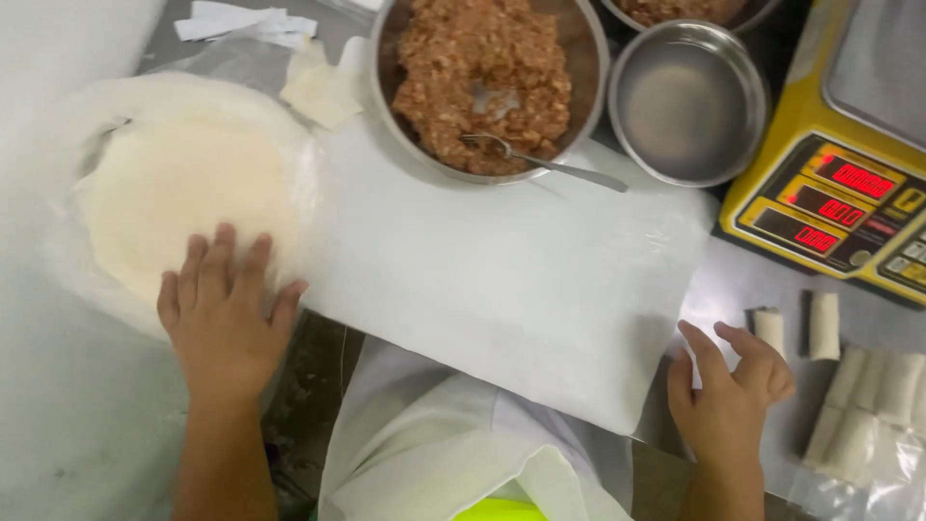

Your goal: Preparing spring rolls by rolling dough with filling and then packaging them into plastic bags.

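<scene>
— On the far left, what do you see?

— I see a round stack of pale wrappers [183, 193] lying in a crinkled clear plastic bag [68, 280]. My left hand [224, 309] lies flat on the near edge of the stack, fingers spread wide, gripping nothing.

— And behind it?

— A few torn white scraps of paper [246, 21] at the top edge, and loose wrapper pieces [323, 89] just beside the big steel bowl [590, 58].

— What is in the bowl?

— Brown minced filling [482, 68], with a metal spoon [540, 159] whose handle sticks out over the rim toward the right. In front of it a white rectangular board [502, 280] lies at a slant across the middle, bare on top.

— Further right?

— A smaller steel bowl [689, 101], holding what looks like clear liquid, touches the big one. Then a yellow scale [834, 183] with a steel platform and a black panel of three red lit displays; I can't make out the small buttons beside them.

— Your right hand?

— The right hand [728, 386] rests at the board's right corner, fingers loosely curled and apart, holding nothing. Just beyond it two small finished rolls [797, 328] stand alone on the steel table [719, 280], and more rolls [873, 400] are packed side by side at the right edge, on what looks like clear plastic.
</scene>
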